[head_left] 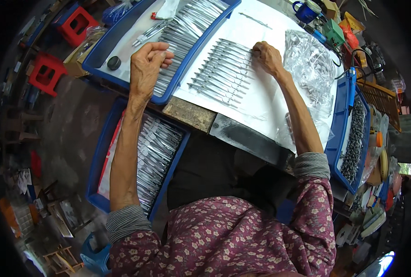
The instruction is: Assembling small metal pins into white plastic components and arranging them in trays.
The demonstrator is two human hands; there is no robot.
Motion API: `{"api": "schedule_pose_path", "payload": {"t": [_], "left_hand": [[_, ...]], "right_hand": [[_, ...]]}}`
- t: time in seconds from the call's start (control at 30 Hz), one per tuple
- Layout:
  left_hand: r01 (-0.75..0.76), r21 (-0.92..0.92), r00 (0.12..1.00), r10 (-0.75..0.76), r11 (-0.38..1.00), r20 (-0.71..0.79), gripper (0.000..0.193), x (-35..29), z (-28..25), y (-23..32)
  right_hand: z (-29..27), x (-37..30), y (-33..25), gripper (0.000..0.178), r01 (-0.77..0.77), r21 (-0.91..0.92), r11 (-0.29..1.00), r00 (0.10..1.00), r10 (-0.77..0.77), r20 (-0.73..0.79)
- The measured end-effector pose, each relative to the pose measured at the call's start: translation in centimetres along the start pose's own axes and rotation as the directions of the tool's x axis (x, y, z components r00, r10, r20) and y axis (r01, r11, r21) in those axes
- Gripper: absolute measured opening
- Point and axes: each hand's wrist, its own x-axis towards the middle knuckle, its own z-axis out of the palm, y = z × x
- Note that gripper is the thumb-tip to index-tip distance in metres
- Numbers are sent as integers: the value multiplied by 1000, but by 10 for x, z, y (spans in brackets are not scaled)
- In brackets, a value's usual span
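Observation:
Slim, pointed silvery metal pieces (221, 74) lie side by side in a slanting row on a white sheet (261, 101). My right hand (268, 57) is at the far right end of this row, its fingers pinched together; whatever they grip is hidden. Over the blue tray (180, 76) on the left hangs my left hand (151, 62), its fingers curled in toward the thumb. I cannot make out anything between them. Many similar metal pieces (187, 32) fill that tray beneath and beyond the hand. One more thin piece (255, 20) rests apart, farther back on the sheet.
A clear plastic bag of small metal parts (307, 64) lies right of the row. Below the table, a second blue tray (91, 184) holds more metal pieces. Another blue tray (332, 159) with small dark parts stands at right. Red stools (46, 74) are at left.

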Motion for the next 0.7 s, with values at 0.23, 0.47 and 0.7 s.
{"api": "schedule_pose_path", "payload": {"t": [0.23, 0.47, 0.7], "left_hand": [[-36, 197, 999, 39, 980, -12, 17, 13, -23, 6], [-143, 683, 975, -17, 716, 221, 18, 26, -49, -2], [-245, 829, 948, -54, 503, 313, 26, 44, -43, -21]], "right_hand": [[-4, -4, 4, 19, 32, 43, 999, 998, -34, 59], [-12, -7, -7, 19, -3, 21, 1000, 997, 2, 79], [-34, -17, -36, 25, 31, 145, 989, 998, -22, -64]]}}
